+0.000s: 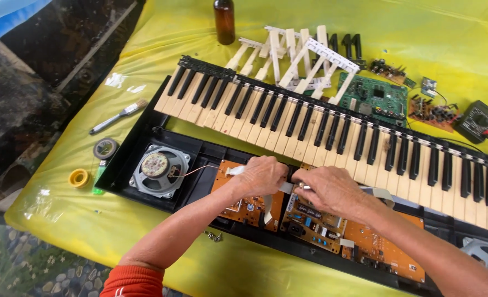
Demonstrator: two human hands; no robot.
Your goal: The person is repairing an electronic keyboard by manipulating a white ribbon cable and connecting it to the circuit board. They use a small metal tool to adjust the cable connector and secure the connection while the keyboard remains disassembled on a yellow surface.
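An opened electronic keyboard (321, 129) lies across a yellow-covered table, its black case exposing orange circuit boards (381, 247) and a round speaker (158, 169). My left hand (260, 175) is closed over a white flat ribbon cable (235, 171) above the left orange board. My right hand (332, 190) sits just beside it, pinching a small metal-tipped part over the middle board; what it holds is mostly hidden by the fingers.
Loose white and black keys (296, 58), a green circuit board (375, 98), small boards and a black multimeter (476, 120) lie behind. A brown bottle (224, 21), paintbrush (118, 116), tape rolls (105, 148) and screws (213, 236) are at the left and front.
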